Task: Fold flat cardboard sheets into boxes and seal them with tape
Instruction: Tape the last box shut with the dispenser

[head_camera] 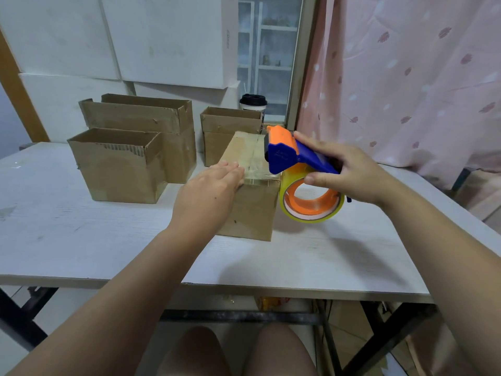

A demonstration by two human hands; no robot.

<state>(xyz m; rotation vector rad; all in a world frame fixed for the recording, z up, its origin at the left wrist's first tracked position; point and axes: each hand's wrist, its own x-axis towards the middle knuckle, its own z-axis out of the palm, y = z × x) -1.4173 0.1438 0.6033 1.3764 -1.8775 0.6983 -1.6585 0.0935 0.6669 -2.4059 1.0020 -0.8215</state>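
Observation:
A small closed cardboard box (253,210) stands on the white table (81,240), with clear tape across its top. My left hand (208,192) lies flat on the box's top near edge, fingers straight, pressing the tape down. My right hand (349,172) grips the blue handle of a blue and orange tape dispenser (287,151), holding it over the box's right edge. The dispenser's yellowish tape roll (311,204) hangs just right of the box.
Three open-topped cardboard boxes stand behind: one at the left front (119,169), a larger one (151,118) behind it, one (227,126) at the back centre. A lidded paper cup (253,103) sits by the window. A pink curtain (406,77) hangs at the right.

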